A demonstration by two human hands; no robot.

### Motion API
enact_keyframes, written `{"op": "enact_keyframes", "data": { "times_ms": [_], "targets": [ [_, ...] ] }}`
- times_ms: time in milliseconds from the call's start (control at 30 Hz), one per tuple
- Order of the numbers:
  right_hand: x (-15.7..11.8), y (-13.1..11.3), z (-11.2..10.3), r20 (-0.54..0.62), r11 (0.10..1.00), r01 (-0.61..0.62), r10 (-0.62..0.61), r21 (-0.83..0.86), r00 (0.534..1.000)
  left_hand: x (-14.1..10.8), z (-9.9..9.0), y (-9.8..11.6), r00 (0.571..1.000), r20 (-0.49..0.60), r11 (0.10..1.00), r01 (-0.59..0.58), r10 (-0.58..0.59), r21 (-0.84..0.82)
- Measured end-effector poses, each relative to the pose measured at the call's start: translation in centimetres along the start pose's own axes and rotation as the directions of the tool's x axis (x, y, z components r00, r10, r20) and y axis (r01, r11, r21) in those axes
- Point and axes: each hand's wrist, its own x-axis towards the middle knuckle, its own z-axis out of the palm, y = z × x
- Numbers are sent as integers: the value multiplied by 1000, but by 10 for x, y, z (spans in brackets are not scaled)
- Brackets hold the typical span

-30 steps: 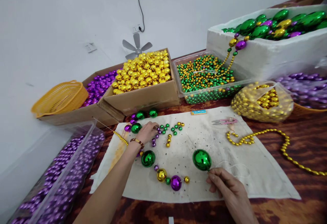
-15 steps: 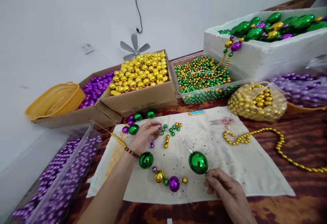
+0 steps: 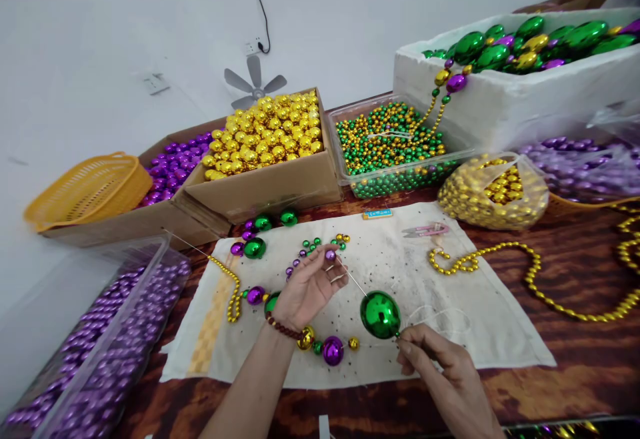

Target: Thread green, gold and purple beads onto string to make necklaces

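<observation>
My left hand (image 3: 310, 289) pinches a small purple bead (image 3: 330, 255) between thumb and fingertip, above the white cloth (image 3: 500, 332). The tip of a thin needle (image 3: 353, 275) is close to that bead; I cannot tell if it has entered the hole. A large green bead (image 3: 380, 315) sits on the needle, a tiny green one below it. Behind them my right hand (image 3: 440, 359) is closed in a pinch on the needle's lower end. Strung beads, including a purple ball (image 3: 333, 350), lie on the cloth, partly hidden by my left wrist.
Small loose green beads (image 3: 313, 244) lie beyond my left hand. Pink-handled snips (image 3: 427, 230) and a gold bead chain (image 3: 537, 279) are to the right. Boxes of gold balls (image 3: 265, 135), a bead tub (image 3: 395, 152) and a foam box (image 3: 450, 112) line the back.
My left hand has moved right from the loose beads to the needle tip, carrying the small purple bead. My right hand still holds the needle with the large green bead.
</observation>
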Motion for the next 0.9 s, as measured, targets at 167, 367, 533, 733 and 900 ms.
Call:
{"op": "enact_keyframes", "data": {
  "times_ms": [167,367,533,733,900],
  "targets": [
    [1,-3,0,-4,1000,-12,12,-29,1000,0,2,-3,1000,-13,1000,-11,11,6],
    [0,-5,-2,-8,995,-9,8,-97,1000,0,3,-4,1000,-22,999,-18,19,44],
    [-1,-4,-1,4,995,-18,19,-100,1000,1,2,-5,1000,-7,999,-20,20,48],
    [-1,-3,0,9,996,-25,26,-87,1000,3,1,-7,1000,0,999,-31,31,28],
    [-1,-5,0,13,996,-39,40,-79,999,5,0,-7,999,-7,998,-37,37,45]
  ]
}}
